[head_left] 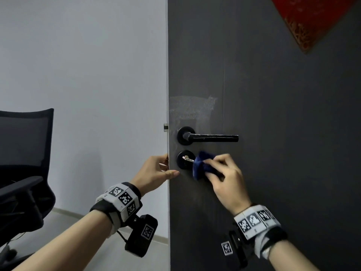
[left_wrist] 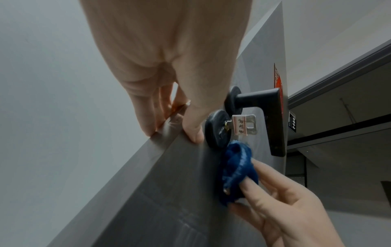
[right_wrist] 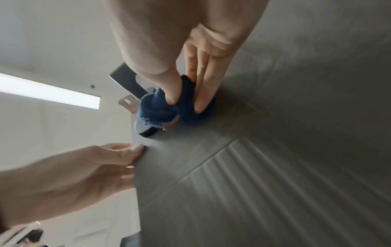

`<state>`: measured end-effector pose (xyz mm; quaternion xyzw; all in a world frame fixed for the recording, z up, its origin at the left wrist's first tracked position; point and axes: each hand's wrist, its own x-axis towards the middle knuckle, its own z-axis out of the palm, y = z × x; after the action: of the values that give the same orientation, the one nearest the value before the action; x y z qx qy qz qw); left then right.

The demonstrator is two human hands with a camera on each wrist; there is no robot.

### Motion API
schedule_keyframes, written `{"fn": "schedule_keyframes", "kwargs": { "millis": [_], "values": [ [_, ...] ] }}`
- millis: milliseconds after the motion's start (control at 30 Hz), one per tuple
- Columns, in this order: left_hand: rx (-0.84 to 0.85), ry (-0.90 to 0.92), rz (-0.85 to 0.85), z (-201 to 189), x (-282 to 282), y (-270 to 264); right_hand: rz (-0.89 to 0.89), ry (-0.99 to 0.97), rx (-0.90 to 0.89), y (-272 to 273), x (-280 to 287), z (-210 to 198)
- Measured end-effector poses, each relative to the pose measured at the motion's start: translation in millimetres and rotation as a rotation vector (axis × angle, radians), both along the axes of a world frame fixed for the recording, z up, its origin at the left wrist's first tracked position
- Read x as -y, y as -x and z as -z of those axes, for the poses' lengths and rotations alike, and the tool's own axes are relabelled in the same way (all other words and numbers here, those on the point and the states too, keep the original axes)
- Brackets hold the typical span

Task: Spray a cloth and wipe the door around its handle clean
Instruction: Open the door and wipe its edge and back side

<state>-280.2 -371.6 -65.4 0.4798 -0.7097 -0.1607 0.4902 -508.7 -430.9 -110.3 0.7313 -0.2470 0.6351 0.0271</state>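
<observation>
The dark grey door (head_left: 273, 114) carries a black lever handle (head_left: 211, 137) with a round lock plate (head_left: 184, 160) below it, a key (head_left: 188, 158) stuck in the lock. My right hand (head_left: 224, 175) pinches a bunched blue cloth (head_left: 203, 166) and presses it on the door just right of the lock plate; the cloth (left_wrist: 237, 170) and key (left_wrist: 243, 124) show in the left wrist view, the cloth (right_wrist: 169, 107) in the right wrist view. My left hand (head_left: 156, 171) grips the door's edge, thumb on the front face, fingers round the back.
A pale smeared patch (head_left: 192, 107) lies on the door above the handle. A red decoration (head_left: 312, 18) hangs at the door's upper right. A black mesh office chair (head_left: 21, 167) stands at the left before a pale wall (head_left: 88, 75).
</observation>
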Motion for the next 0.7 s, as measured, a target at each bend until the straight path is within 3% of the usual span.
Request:
{"fn": "schedule_keyframes", "kwargs": {
  "millis": [100,200,233,300,367,500,567,700],
  "values": [
    [0.085,-0.021,-0.106,-3.0,-9.8,2.6,-0.138,-0.131,0.074,5.3,-22.3,4.8],
    [0.076,0.172,-0.346,-7.7,-38.9,9.9,-0.308,-0.214,0.130,8.2,-48.5,-6.0],
    [0.005,0.237,-0.308,-11.9,-51.3,14.4,-0.356,-0.234,0.140,5.4,-56.2,-11.7],
    [-0.130,0.182,-0.053,-22.3,-73.9,28.7,-0.430,-0.244,0.162,-2.7,-71.4,-23.1],
    [-0.113,0.082,0.153,-33.0,-85.1,39.2,-0.466,-0.180,0.152,-12.7,-84.7,-39.3],
    [-0.133,0.208,0.222,-54.6,-91.5,34.7,-0.555,-0.094,-0.006,-13.0,-104.5,-67.2],
    [-0.166,0.322,0.154,-66.6,-93.9,24.6,-0.436,0.017,-0.032,0.3,-105.4,-76.8],
    [-0.005,0.595,-0.080,-100.6,-94.0,14.6,0.121,0.208,-0.036,37.4,-80.5,-88.0]
  ]
}}
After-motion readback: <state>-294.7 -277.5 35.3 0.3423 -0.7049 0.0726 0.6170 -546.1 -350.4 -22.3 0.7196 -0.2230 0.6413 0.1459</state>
